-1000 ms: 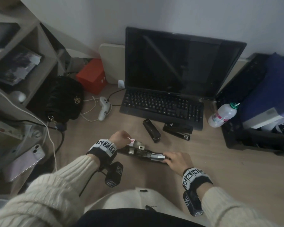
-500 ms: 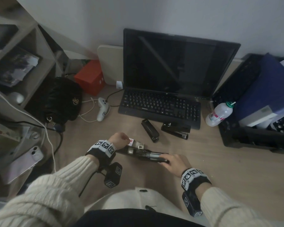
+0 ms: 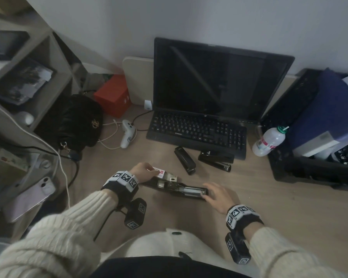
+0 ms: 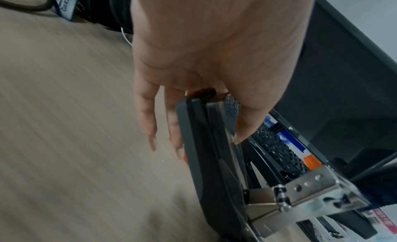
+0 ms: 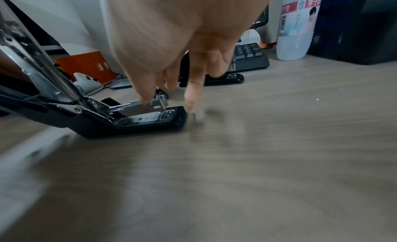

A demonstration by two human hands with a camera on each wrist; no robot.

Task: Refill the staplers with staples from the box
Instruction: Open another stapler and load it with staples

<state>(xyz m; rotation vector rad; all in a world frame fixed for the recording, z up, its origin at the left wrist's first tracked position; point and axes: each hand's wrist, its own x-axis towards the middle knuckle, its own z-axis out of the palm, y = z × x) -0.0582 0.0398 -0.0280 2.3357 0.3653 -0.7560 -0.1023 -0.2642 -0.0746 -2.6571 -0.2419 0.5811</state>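
Observation:
A black stapler (image 3: 176, 189) lies open on the desk in front of me, its metal magazine (image 3: 191, 190) showing. My left hand (image 3: 149, 171) pinches the end of its raised cover (image 4: 199, 135) between thumb and fingers, with the small white-and-red staple box (image 3: 159, 171) at the fingertips. My right hand (image 3: 206, 194) is open at the stapler's front end. In the right wrist view its straight fingertips (image 5: 147, 99) touch the magazine's front, and one finger reaches down beside a small grey piece (image 5: 191, 120), too blurred to identify. Two closed black staplers (image 3: 184, 160) (image 3: 216, 160) lie nearer the keyboard.
Behind the staplers are a keyboard (image 3: 197, 132) and a dark monitor (image 3: 215, 81). A plastic bottle (image 3: 268, 141) and a black crate (image 3: 309, 167) stand on the right. A black bag (image 3: 72, 121), a white controller (image 3: 127, 135), cables and a red box (image 3: 113, 95) are on the left.
My right hand has slid off the magazine to the stapler's front end, and its fingers have straightened. The magazine now shows. My left hand has stayed on the cover.

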